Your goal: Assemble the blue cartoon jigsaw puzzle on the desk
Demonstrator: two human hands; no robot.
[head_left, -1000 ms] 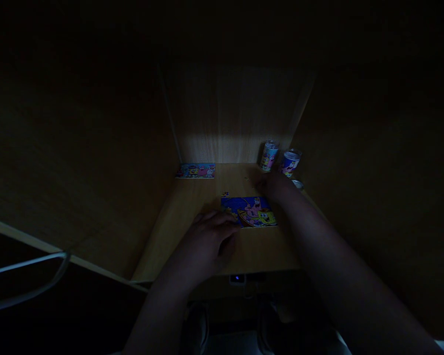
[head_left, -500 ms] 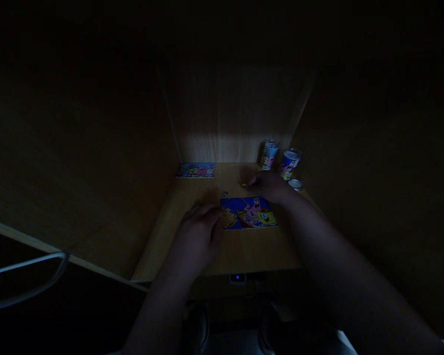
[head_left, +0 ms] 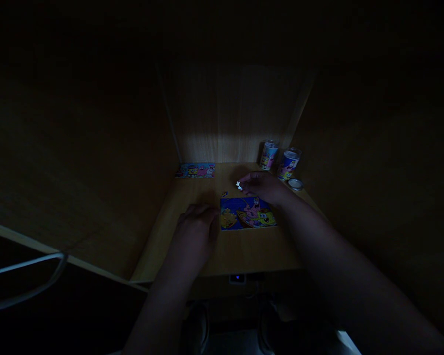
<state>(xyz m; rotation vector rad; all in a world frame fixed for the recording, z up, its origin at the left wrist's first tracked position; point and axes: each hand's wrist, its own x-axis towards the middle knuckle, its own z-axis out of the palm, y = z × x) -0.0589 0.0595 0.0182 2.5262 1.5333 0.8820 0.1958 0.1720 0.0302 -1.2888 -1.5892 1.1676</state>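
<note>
A blue jigsaw puzzle [head_left: 248, 213] with pink and yellow cartoon figures lies assembled on the wooden surface. Just left of its edge rests my left hand [head_left: 197, 224], fingers loosely bent and thumb apart, with nothing visible in it; some fingertips are hard to see in the dark. My right hand [head_left: 261, 186] is above the puzzle's far side, pinching a jigsaw piece [head_left: 239, 186] whose white face shows. One or more small loose puzzle pieces [head_left: 224, 194] lie just beyond the puzzle's upper left corner.
A second cartoon puzzle [head_left: 195, 170] lies at the back left. Two cartoon-printed canisters [head_left: 269, 155] [head_left: 289, 164] stand at the back right, with a round lid [head_left: 295, 184] beside them. Wooden panels enclose the surface on the sides and back. A white cable [head_left: 25, 264] hangs at lower left.
My right hand has turned the jigsaw piece so its white face shows, shifting slightly left. My left hand has drawn back a little to the left, uncovering the puzzle's left edge.
</note>
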